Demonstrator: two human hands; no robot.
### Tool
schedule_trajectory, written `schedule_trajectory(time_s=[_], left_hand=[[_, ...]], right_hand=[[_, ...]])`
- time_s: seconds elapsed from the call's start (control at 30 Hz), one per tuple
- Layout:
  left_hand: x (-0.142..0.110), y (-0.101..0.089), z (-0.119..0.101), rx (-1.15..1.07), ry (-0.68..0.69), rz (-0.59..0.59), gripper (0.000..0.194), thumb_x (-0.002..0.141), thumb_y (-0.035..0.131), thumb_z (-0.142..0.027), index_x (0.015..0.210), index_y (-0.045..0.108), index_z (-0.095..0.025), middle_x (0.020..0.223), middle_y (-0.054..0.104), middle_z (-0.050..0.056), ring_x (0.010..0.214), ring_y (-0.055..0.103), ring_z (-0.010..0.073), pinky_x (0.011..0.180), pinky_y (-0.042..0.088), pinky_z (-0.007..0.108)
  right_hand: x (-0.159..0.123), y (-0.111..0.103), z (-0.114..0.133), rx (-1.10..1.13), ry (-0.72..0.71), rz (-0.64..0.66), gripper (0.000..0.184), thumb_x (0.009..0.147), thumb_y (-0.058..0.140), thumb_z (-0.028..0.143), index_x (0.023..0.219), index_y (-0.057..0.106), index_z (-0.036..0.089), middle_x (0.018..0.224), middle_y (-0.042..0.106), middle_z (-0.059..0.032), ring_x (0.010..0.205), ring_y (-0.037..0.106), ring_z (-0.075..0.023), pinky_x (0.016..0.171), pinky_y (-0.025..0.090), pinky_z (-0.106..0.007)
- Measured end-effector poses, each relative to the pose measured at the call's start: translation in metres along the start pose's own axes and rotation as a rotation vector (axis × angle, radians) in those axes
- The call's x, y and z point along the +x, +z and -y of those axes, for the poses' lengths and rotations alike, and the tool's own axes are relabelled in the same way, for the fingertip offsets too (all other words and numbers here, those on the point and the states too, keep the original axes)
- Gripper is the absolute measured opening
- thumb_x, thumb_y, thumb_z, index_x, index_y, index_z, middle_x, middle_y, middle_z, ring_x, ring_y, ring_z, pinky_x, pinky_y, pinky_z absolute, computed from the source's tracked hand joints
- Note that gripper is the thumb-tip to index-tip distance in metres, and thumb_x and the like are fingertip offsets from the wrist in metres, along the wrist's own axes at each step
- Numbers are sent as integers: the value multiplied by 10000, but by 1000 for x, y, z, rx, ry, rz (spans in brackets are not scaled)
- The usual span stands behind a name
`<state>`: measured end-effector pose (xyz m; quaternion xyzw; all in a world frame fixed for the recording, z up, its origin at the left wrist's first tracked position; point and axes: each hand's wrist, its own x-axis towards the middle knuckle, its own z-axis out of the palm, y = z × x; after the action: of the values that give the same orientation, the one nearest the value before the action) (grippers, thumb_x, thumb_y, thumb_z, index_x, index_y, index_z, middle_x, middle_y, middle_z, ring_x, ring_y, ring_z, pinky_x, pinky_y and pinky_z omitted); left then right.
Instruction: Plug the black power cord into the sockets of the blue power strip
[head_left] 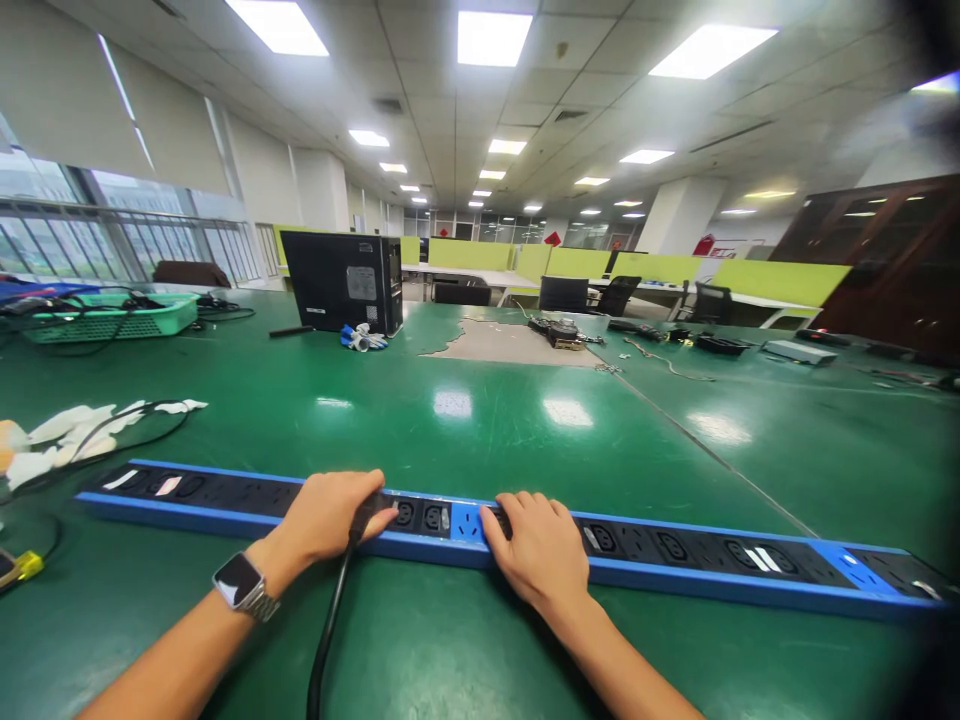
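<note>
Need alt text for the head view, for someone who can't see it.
A person's left hand holds the end of a black cable at a long blue-and-black power strip, while the right hand rests on the strip. It lies across a green table; a black computer tower stands farther back.

Power strip, blue-black, on green surface | Left hand: holding corded black plug at strip | Right hand: laid over strip

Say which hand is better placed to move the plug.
Likely the left hand: it holds the plug on the black cord; the right hand rests on the strip, apart from the plug.
</note>
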<state>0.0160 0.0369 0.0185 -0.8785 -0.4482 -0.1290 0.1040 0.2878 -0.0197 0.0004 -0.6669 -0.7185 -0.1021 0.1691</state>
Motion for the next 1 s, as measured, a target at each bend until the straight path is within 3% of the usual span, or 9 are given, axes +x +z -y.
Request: schedule_trajectory(time_s=[0.07,0.27,0.37,0.53,0.73,1.0], left_hand=[[-2,4,-1,44,16,-45,218,891,480,-391,772,538,-217,662,642,-2,584,579,170,519,314,265],[-7,13,-3,166,151,-355,280,918,411,-276,685,548,-198,586,556,16,561,507,167,553,355,291],[-7,13,-4,178,176,-399,283,921,414,-249,677,548,-195,576,547,14,559,488,165,556,356,294],[-6,7,-6,123,138,-314,254,923,412,-252,724,558,-191,616,563,17,592,512,170,568,365,288],[3,-4,-1,60,146,-45,232,894,505,-423,807,557,-215,666,637,10,616,596,179,533,333,257],[11,-6,2,-52,137,68,130,858,479,-283,740,485,-228,598,646,-5,523,603,192,497,285,266]], right_hand=[[0,-1,0,8,7,9,400,958,352,459,898,672,226,865,682,-47,874,579,-203,832,296,-345],[0,-7,2,23,28,49,374,952,359,442,904,663,230,888,681,-48,894,580,-213,837,309,-361],[3,-9,2,33,36,92,378,954,353,430,872,664,231,872,688,-47,882,587,-213,809,316,-362],[5,-9,2,30,39,101,398,961,334,425,874,668,228,872,696,-53,880,592,-213,800,320,-360],[1,-9,3,26,38,74,401,960,340,435,886,673,225,869,690,-52,885,590,-213,808,325,-356],[3,-14,5,33,60,99,386,954,360,437,899,682,231,888,693,-55,908,590,-212,826,327,-355]])
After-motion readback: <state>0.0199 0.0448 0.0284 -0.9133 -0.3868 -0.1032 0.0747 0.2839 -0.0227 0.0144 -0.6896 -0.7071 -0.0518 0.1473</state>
